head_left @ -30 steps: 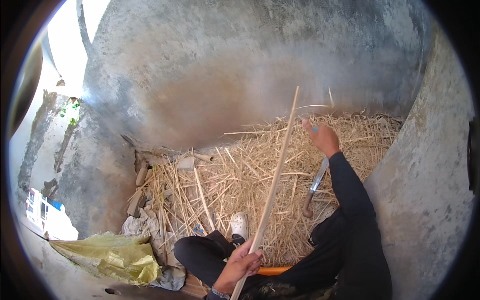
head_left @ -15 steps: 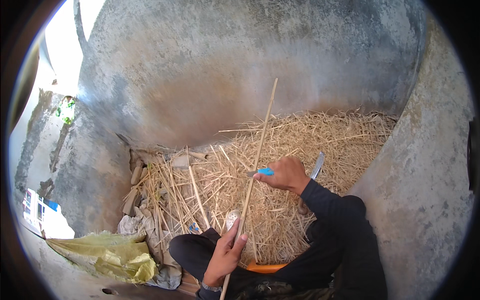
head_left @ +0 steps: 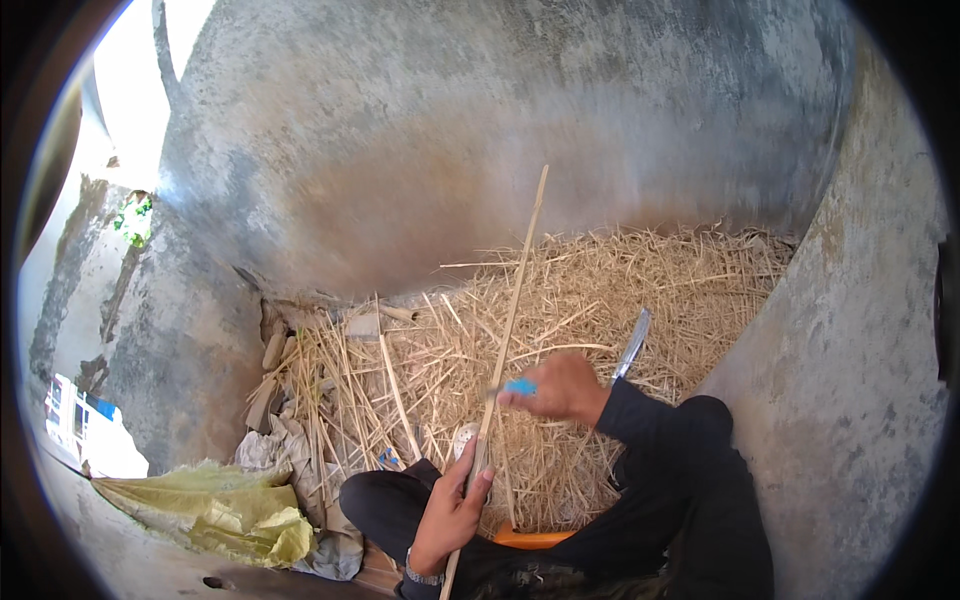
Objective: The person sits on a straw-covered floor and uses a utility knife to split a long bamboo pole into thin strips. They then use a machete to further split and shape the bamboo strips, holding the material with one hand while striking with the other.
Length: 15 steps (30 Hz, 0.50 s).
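A long, thin bamboo strip (head_left: 516, 297) slants up and away from my lap. My left hand (head_left: 450, 507) is closed around its lower part, thumb along one side. In my right hand (head_left: 562, 388) is a small knife with a blue handle (head_left: 520, 386); the fist is slightly smeared by motion. Its short blade meets the strip just above my left hand. A larger knife (head_left: 632, 343) with a shiny blade lies on the shavings beyond my right wrist, its handle hidden by my arm.
Pale shavings (head_left: 680, 290) are heaped along the grey concrete wall (head_left: 480, 120). Several loose strips (head_left: 335, 385) lie to the left. A yellow woven sack (head_left: 215, 510) lies at the lower left. Something orange (head_left: 535, 539) shows beside my legs, and a concrete wall curves up at right.
My right hand with the small knife has slid down the strip toward my left hand. The strip's far tip has shifted slightly left and down. My left hand stays put.
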Tool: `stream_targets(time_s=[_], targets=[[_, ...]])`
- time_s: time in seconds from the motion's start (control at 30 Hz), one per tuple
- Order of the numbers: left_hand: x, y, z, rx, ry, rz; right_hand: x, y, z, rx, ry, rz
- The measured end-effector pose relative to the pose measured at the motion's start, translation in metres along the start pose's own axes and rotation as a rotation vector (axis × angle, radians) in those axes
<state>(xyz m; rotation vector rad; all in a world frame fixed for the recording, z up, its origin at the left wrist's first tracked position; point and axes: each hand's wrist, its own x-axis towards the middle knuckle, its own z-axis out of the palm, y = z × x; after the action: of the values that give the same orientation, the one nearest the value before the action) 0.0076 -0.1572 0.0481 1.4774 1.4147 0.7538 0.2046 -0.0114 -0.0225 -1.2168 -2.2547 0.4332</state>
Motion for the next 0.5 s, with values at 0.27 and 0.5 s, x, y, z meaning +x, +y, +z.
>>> stream_targets(time_s=[0.27,0.5], targets=[[-0.004,0.002,-0.003,0.093,0.011,-0.008,0.005,0.008,0.003,-0.122,0.16,-0.049],[-0.015,-0.013,0.0,0.086,0.013,0.054,0.006,0.01,0.015,-0.018,0.092,-0.032]])
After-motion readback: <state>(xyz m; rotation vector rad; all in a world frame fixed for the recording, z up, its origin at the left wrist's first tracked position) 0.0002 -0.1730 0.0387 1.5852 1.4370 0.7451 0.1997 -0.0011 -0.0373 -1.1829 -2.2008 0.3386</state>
